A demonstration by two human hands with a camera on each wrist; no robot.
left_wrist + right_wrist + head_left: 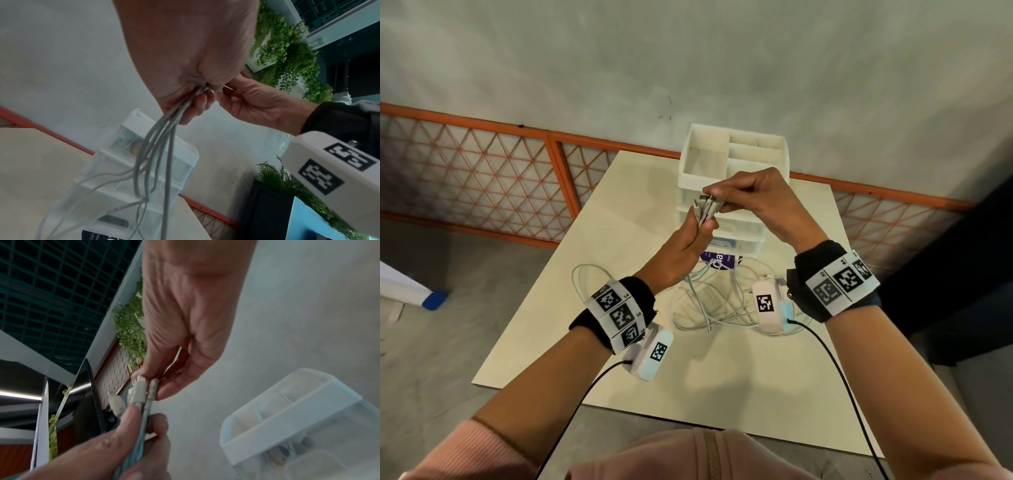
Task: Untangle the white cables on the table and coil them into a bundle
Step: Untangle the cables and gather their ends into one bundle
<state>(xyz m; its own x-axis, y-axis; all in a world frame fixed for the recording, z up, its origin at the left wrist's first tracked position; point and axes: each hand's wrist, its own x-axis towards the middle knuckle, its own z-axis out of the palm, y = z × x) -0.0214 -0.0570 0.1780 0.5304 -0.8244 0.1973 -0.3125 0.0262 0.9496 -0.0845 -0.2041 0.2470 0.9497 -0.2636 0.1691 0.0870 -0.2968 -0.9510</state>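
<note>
Several white cables [709,301] lie in tangled loops on the cream table [722,387]. Their plug ends [707,207] are raised above the table, gathered side by side. My left hand [697,228] grips the strands just below the plugs; the strands [156,146] hang down from its fist. My right hand [722,198] pinches the plug tips [144,389] from above with thumb and fingers. In the right wrist view, the connectors stand between both hands, the left thumb [125,423] pressed against the cords.
A white drawer organiser [732,185] with open top compartments stands at the table's far side, just behind the hands. A purple label [719,260] lies at its foot. An orange lattice fence [482,178] runs behind the table. A dark cabinet [962,274] stands to the right.
</note>
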